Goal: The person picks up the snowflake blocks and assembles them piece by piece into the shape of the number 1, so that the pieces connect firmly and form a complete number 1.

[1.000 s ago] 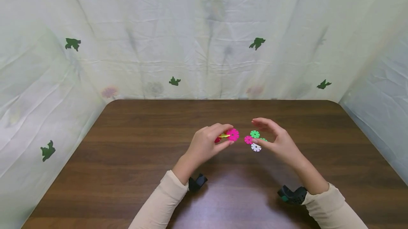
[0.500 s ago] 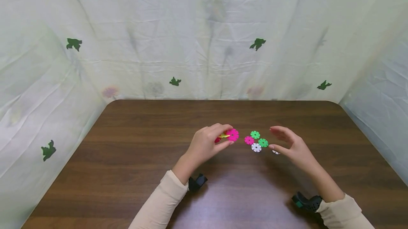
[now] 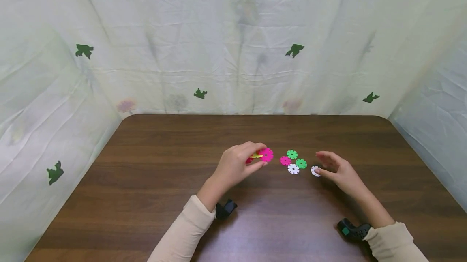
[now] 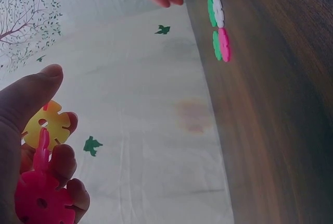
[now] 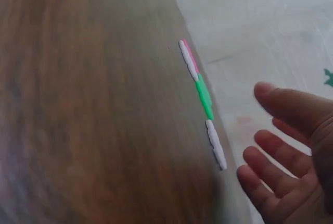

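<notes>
My left hand point(image 3: 237, 160) holds a small cluster of notched plastic discs joined at their slots. A pink disc point(image 3: 268, 155) juts out past the fingertips, and a yellow disc point(image 4: 56, 122) shows behind it in the left wrist view, with another pink one edge-on between. Part of the cluster is hidden by the palm. My right hand point(image 3: 343, 176) hovers at a loose white disc point(image 3: 315, 170), thumb overlapping it in the head view. In the right wrist view, thumb and fingers are spread apart with nothing between them.
Left of the right hand, loose discs lie flat on the brown table point(image 3: 164, 181): a green one point(image 3: 292, 154), a second green one point(image 3: 301, 163), a pink one point(image 3: 285, 160) and a white one point(image 3: 293, 168). A pale curtain point(image 3: 219, 51) surrounds the table's back and sides.
My right hand has moved right, away from the group of loose discs, uncovering the green one and the separate white one. The left hand and its cluster have stayed put.
</notes>
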`<state>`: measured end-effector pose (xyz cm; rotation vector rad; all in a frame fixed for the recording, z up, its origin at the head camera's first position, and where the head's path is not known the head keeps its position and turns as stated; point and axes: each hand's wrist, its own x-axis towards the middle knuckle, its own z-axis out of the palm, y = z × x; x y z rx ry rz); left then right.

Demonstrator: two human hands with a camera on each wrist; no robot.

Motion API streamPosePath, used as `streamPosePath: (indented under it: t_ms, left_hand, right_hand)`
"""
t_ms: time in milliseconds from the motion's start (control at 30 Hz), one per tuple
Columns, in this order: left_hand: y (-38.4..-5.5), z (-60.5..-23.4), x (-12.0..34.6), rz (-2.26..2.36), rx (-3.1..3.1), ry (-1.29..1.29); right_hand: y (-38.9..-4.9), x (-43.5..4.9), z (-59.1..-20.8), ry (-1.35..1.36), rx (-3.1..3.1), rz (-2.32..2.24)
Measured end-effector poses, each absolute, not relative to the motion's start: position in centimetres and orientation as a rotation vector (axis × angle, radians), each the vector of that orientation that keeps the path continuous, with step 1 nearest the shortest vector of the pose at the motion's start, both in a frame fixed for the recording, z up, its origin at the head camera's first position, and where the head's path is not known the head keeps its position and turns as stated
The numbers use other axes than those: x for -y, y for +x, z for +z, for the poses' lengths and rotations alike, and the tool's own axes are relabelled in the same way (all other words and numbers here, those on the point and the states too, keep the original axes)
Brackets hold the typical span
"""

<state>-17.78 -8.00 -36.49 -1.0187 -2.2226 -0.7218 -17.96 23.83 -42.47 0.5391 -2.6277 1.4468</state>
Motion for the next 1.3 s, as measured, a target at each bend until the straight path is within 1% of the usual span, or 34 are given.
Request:
streamPosePath:
  t_ms: [167, 333, 467, 600, 767, 1300]
  left_hand:
    - [-17.8, -36.5, 8.0, -0.721, 2.217, -1.017]
    - [-17.8, -36.6, 8.0, -0.714, 2.205, -1.027]
    - [-17.7, -36.5, 8.0, -0.703, 2.193, -1.031]
    - [-17.8, -36.5, 8.0, -0.703, 2.191, -1.032]
    - [-17.8, -36.5, 8.0, -0.701, 2.197, -1.029]
    - [-17.9, -36.6, 8.0, -0.701, 2.208, -1.03]
  right_hand:
    - [-18.3, -24.2, -43.3, 0.562, 2.667, 1.422]
    - [-18.6, -24.4, -44.0, 0.611, 2.709, 1.27]
    - [-18.7, -24.5, -44.1, 0.646, 2.74, 1.135]
    - [-18.6, -24.4, -43.9, 0.615, 2.785, 1.096]
    - [-18.5, -24.3, -43.7, 0.535, 2.822, 1.142]
    - [-18.1, -23.4, -42.3, 0.603, 2.702, 1.313]
